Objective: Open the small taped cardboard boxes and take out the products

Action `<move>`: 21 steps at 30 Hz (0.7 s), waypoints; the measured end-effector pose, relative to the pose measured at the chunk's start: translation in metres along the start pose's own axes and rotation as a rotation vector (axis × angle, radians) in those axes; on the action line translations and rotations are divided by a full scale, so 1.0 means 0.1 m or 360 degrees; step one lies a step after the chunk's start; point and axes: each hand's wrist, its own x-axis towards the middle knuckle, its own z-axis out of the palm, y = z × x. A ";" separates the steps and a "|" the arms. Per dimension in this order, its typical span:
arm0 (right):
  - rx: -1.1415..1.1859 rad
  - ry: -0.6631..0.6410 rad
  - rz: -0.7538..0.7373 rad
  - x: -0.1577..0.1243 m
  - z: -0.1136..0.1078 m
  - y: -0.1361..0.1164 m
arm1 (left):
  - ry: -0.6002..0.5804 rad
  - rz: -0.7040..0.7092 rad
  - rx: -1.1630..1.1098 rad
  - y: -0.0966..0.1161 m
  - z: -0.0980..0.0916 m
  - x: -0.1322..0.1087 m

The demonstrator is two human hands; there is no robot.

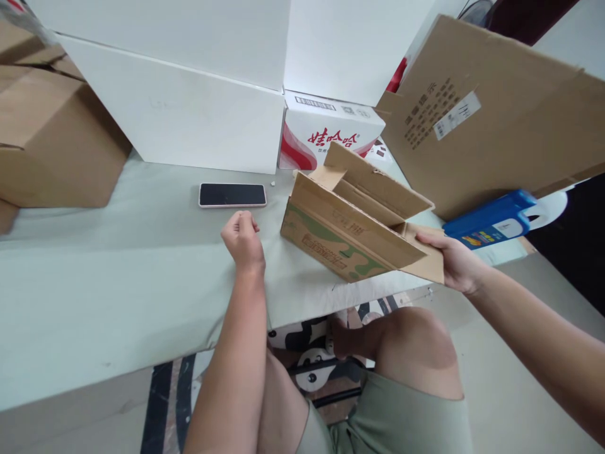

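Note:
A small brown cardboard box with a green print and raised top flaps stands on the pale table, a little right of the middle. My right hand grips the flap at its right end, thumb on top and the other fingers hidden beneath. To the left of the box, my left hand is curled into a fist just over the table, apart from the box. Whether that fist holds anything cannot be seen. A phone with a dark screen lies flat just beyond it.
Large white panels and a white-and-red carton stand at the back. Brown boxes fill the left side. A big cardboard sheet leans at right, above a blue bottle. The table's front edge runs above my knees.

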 end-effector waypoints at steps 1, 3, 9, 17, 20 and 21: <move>0.0046 -0.0001 -0.0018 0.00 -0.01 0.03 | 0.0000 -0.0001 -0.0002 0.00 0.01 0.00; 0.0123 0.0042 -0.0049 -0.01 -0.04 0.08 | 0.0002 -0.0002 0.0000 0.00 0.01 -0.01; 0.0429 0.0352 -0.0396 0.08 -0.35 0.02 | 0.0003 0.0020 0.0051 -0.04 0.01 0.00; 0.0626 0.0554 -0.0489 0.72 -0.52 -0.40 | -0.0022 0.0029 0.0095 -0.07 0.12 -0.03; 0.0505 0.0521 -0.0512 1.01 -0.47 -0.55 | -0.0023 0.0022 0.0094 -0.07 0.15 -0.05; 0.0453 0.0501 -0.0553 1.10 -0.45 -0.60 | -0.0023 0.0019 0.0088 -0.07 0.15 -0.05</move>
